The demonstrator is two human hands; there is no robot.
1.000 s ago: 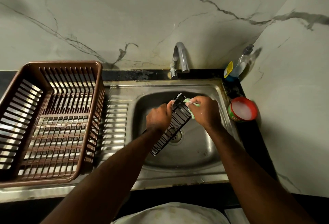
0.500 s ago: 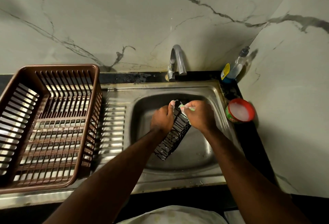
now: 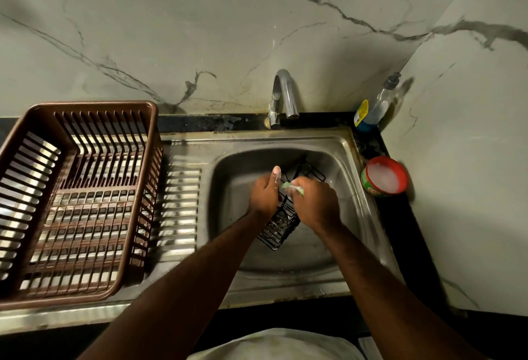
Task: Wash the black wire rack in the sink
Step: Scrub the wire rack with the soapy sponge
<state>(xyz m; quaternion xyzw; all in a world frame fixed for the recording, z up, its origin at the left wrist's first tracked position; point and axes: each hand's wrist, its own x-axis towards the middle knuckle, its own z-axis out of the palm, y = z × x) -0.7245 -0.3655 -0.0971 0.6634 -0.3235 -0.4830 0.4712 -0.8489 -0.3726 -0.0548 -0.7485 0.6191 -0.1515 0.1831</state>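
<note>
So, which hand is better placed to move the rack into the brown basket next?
Probably the left hand: it grips the black wire rack, and the brown basket is on that side. The right hand holds a green scrubber.

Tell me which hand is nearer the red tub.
Right. The right hand, gripping a scrubber, is at the rack on the tub side; the left hand grips the rack from the opposite side, farther off.

In the middle of the frame, over the steel sink (image 3: 285, 284), the left hand (image 3: 265, 195) grips a tilted black wire rack (image 3: 281, 231). The right hand (image 3: 315, 204) holds a green sponge (image 3: 292, 187) against its upper part. A brown basket (image 3: 94, 106) sits at left, a tap (image 3: 283, 94) above the sink, and a soap bottle (image 3: 377, 102) and a red tub (image 3: 384, 178) at right.
</note>
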